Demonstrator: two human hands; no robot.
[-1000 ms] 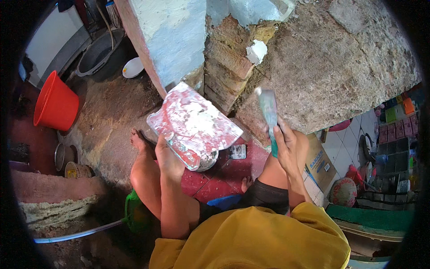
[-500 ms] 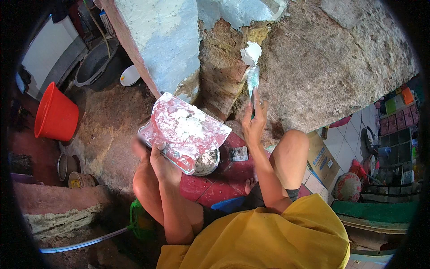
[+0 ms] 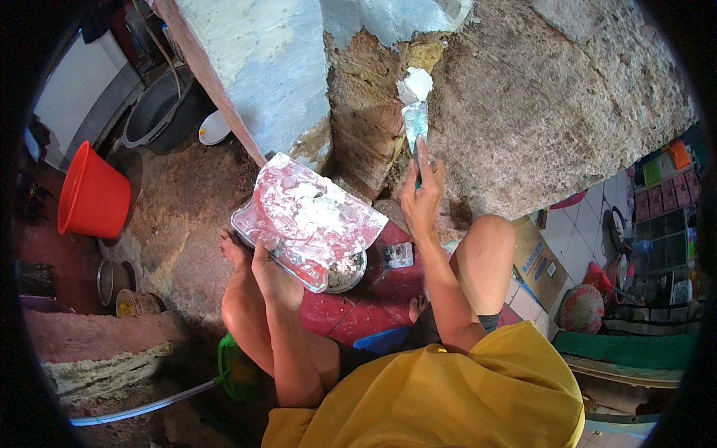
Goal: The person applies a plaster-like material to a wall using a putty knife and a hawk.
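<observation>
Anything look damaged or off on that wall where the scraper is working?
Yes. The wall has lost its skin beside the blue-white painted part: bare, crumbling brick shows. The right hand presses a putty knife with white filler there. The left hand holds a smeared red board.

Board [image 3: 310, 216] above bowl [image 3: 345, 272], bucket [image 3: 93, 193] far left, putty knife [image 3: 415, 123] against wall [image 3: 538, 104] right.

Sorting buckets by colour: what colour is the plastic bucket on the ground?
Red plastic bucket; head view shows it best.
</observation>
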